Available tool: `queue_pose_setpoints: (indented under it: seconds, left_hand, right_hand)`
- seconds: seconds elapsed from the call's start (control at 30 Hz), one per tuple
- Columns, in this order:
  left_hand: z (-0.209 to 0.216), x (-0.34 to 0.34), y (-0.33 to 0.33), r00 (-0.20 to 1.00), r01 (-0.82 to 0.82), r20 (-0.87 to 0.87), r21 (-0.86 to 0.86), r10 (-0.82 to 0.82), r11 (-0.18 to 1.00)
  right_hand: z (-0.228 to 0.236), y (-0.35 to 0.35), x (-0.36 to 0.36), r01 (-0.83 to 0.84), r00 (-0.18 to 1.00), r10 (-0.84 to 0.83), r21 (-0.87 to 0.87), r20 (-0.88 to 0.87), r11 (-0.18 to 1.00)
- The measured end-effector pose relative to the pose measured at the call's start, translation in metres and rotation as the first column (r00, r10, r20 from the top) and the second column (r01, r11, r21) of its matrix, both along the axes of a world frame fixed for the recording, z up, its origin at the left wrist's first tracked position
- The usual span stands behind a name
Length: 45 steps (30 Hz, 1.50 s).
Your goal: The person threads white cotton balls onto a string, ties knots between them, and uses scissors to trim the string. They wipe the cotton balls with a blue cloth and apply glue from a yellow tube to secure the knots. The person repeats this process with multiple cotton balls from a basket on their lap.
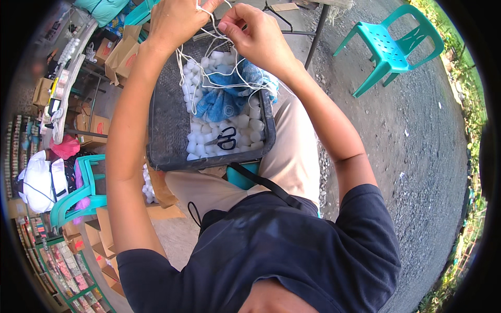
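Note:
Both hands are raised at the top of the picture, close together. My left hand (180,18) is partly cut off by the upper edge, its fingers closed on a white string (212,22). Thumb and bent fingers of my right hand (257,39) pinch the same string. Loose strands hang from both hands over a black plastic crate (172,117) at my lap. Small white rounded pieces (201,143) fill part of it. On them lie a crumpled blue cloth (216,103) and dark-handled scissors (226,139). The strands cross over the cloth.
A green plastic chair (389,44) stands at the far right on gravelly ground. To the left are another green chair (83,193), cardboard boxes (122,57) and a long table edge (65,96) with items on it. Dark table legs (317,34) rise beyond the crate.

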State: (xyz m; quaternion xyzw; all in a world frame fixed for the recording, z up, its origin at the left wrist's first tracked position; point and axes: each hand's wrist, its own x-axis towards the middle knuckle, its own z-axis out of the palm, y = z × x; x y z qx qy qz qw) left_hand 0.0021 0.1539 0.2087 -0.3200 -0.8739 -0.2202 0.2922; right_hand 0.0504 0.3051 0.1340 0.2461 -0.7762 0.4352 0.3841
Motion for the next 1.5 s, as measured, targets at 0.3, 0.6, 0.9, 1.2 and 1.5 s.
queue_pose_setpoints:
  seconds: [0.3,0.6,0.9,1.2,1.5]
  left_hand:
    - [-0.031,0.015,-0.024,0.908,-0.069,0.418,0.17,-0.009,0.983]
    - [-0.067,-0.005,-0.049,0.773,0.233,0.468,0.417,-0.427,0.879]
    - [-0.07,0.004,-0.09,0.571,0.2,0.658,0.469,-0.491,0.86]
    - [-0.082,-0.028,-0.171,0.971,-0.081,0.22,-0.046,0.089,0.996]
    - [-0.046,-0.09,-0.25,0.857,-0.479,-0.272,-0.109,0.437,0.871]
  right_hand:
    - [0.006,0.012,-0.007,-0.304,0.726,0.571,-0.566,0.384,0.766]
    - [-0.008,0.005,-0.007,-0.274,0.626,0.58,-0.549,0.522,0.79]
    - [0.006,0.06,0.007,-0.135,0.879,0.119,0.003,0.461,0.991]
    - [0.038,0.202,0.063,0.231,0.843,-0.257,0.113,0.473,0.966]
    - [0.017,0.388,0.202,0.487,0.741,-0.441,0.046,0.506,0.872]
